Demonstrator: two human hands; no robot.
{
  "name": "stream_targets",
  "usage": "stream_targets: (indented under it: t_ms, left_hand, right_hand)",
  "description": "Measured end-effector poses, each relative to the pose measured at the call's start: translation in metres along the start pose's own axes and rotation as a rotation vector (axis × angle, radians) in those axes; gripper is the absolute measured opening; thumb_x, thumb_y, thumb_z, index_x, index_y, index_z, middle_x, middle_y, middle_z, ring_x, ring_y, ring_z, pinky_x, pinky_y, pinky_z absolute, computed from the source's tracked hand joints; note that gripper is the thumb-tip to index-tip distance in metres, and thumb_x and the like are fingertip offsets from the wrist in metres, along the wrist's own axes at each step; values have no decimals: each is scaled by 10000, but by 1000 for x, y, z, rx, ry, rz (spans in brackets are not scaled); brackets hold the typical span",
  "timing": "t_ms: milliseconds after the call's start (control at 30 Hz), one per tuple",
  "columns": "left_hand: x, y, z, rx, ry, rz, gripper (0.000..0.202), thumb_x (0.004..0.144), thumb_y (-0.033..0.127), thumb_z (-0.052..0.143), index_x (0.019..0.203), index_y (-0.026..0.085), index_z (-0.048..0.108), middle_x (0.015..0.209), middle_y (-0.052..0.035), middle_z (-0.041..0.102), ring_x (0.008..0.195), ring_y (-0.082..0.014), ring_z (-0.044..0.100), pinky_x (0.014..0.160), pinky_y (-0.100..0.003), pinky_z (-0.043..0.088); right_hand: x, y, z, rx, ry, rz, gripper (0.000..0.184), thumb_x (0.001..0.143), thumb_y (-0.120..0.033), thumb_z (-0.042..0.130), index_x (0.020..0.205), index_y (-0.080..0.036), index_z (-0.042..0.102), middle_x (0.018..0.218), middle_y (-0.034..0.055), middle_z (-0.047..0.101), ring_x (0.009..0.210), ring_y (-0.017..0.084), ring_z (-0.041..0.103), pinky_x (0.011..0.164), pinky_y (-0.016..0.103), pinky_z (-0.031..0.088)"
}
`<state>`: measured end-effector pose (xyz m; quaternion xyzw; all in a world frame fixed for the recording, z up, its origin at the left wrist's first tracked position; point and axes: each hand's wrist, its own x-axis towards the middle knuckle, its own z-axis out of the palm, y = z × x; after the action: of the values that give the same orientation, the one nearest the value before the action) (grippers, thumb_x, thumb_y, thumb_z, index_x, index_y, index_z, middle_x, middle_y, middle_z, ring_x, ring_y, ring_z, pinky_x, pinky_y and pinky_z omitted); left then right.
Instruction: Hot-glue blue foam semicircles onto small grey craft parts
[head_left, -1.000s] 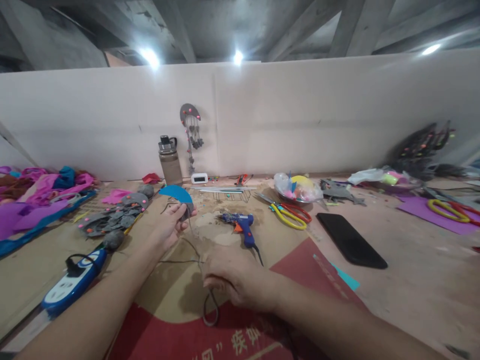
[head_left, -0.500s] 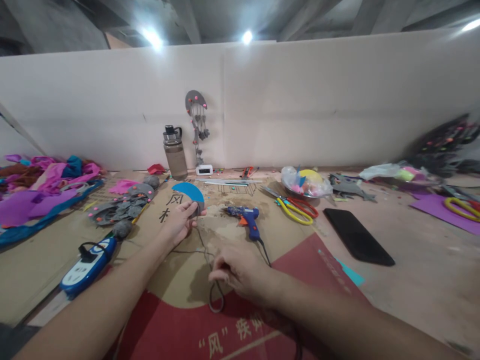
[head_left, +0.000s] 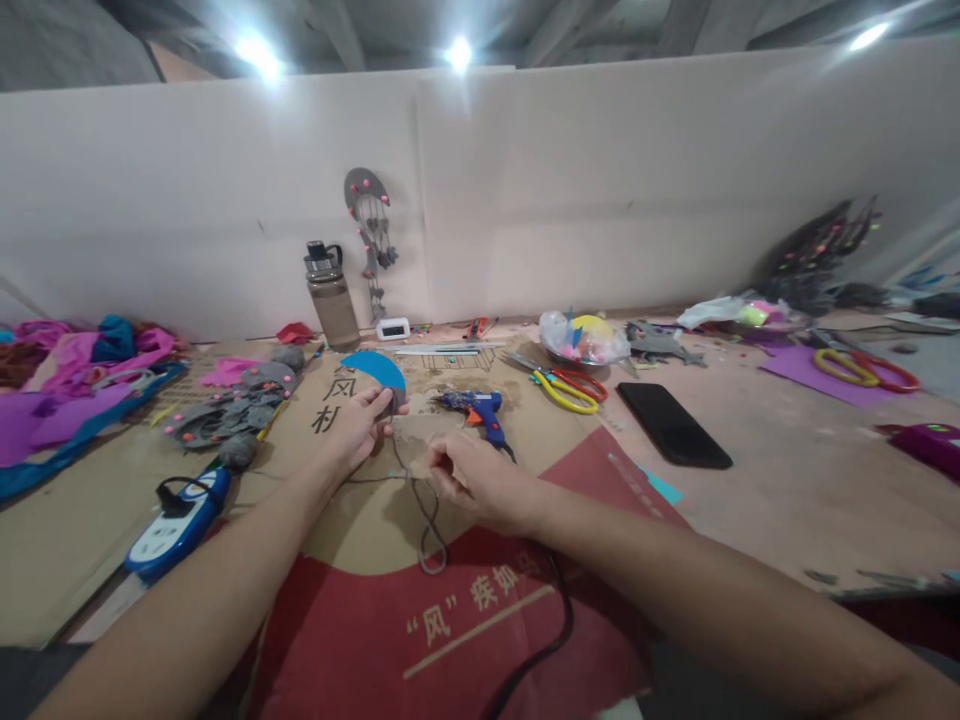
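One flat blue-and-grey crescent (head_left: 381, 370) pinched in left fingers (head_left: 375, 402), right fingers (head_left: 450, 490) curled, hold unclear, looped grey cord (head_left: 433, 572) over cardboard (head_left: 360, 545)

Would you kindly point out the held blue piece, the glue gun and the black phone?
Blue piece (head_left: 382, 370): head view, blue surface.
Glue gun (head_left: 487, 404): head view, body.
Black phone (head_left: 673, 425): head view, upper face.

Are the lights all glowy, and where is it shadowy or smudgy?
Head view: yes, the ceiling lights flare into hazy white blobs; head view: a soft shadow darkens the cardboard between the arms; head view: the dark, dotted decoration at far right looks smudgy.
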<state>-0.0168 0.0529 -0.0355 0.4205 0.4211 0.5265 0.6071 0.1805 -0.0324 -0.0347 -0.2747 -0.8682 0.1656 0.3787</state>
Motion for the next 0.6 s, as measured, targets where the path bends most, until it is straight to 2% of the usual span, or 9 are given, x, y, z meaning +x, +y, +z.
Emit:
stream_targets:
  t_ms: [67, 133, 200, 300, 400, 500, 600]
  left_hand:
    - [1, 1, -3, -22, 21, 1, 72, 785, 174, 648, 814, 118, 613, 805, -73, 674, 612, -109, 631, 347, -121, 373]
    - [2, 2, -6, -37, 44, -1, 51, 806, 168, 620, 829, 124, 610, 798, -65, 669, 613, -104, 628, 350, -117, 381]
    - [2, 3, -7, -36, 79, -8, 36, 815, 162, 606, 820, 127, 609, 800, -60, 665, 619, -99, 624, 348, -109, 374]
    - [-1, 5, -5, -21, 36, -25, 44, 823, 170, 595, 842, 139, 621, 809, -61, 666, 610, -99, 609, 366, -125, 401]
    - [-5, 5, -1, -18, 11, -22, 51, 815, 194, 614, 810, 144, 625, 827, -67, 673, 612, -98, 610, 376, -125, 391]
    - [-8, 2, 3, 7, -24, -3, 125, 767, 241, 681, 813, 136, 632, 845, -77, 683, 634, -108, 624, 384, -132, 396]
    - [-13, -2, 9, 82, -105, 4, 230, 727, 316, 722, 816, 123, 633, 813, -76, 687, 584, -104, 615, 395, -152, 426]
  right_hand:
    - [2, 0, -1, -42, -20, -10, 101, 802, -98, 460, 850, -187, 468, 819, 29, 545, 732, 127, 479, 666, 244, 389]
    - [6, 2, -5, -142, -32, 40, 63, 829, -130, 451, 835, -183, 485, 813, 39, 558, 734, 139, 490, 674, 260, 388]
    - [10, 10, -15, -287, 18, 217, 71, 868, -205, 452, 834, -179, 508, 815, 59, 577, 745, 164, 506, 683, 288, 388]
    - [13, 29, -32, -486, 109, 553, 272, 894, -413, 461, 887, -157, 551, 905, 133, 605, 820, 228, 549, 698, 335, 395]
    - [7, 51, -40, -508, 9, 720, 450, 857, -568, 455, 906, -141, 586, 904, 176, 620, 796, 259, 588, 662, 345, 398]
    - [0, 64, -35, -434, -74, 774, 398, 788, -533, 563, 897, -152, 600, 787, 145, 636, 668, 240, 589, 586, 325, 379]
    - [1, 67, -33, -326, -36, 842, 269, 745, -391, 610, 890, -165, 607, 751, 105, 645, 606, 205, 570, 534, 297, 360]
